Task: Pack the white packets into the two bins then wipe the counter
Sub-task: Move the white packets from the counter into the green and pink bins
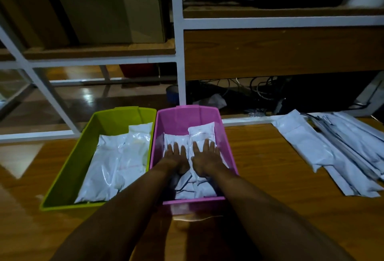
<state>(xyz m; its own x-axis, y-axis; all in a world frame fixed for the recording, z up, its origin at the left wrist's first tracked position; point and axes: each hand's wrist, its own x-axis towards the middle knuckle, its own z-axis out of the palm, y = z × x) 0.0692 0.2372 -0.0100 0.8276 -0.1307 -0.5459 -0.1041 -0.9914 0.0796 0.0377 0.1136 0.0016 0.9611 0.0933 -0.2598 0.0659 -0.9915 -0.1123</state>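
Two bins stand side by side on the wooden counter (259, 167). The green bin (68, 169) on the left holds several white packets (116, 163). The pink bin (178, 119) to its right also holds white packets (200, 134). My left hand (176, 158) and my right hand (205, 158) both lie flat, fingers spread, palms down on the packets inside the pink bin. Neither hand grips anything. More white packets (324, 150) lie in a loose pile on the counter at the right.
A white metal shelf frame (179, 53) with wooden boards rises behind the counter. Cardboard boxes (116, 11) sit on its upper left shelf. Cables (261, 88) tangle on the floor behind the pink bin.
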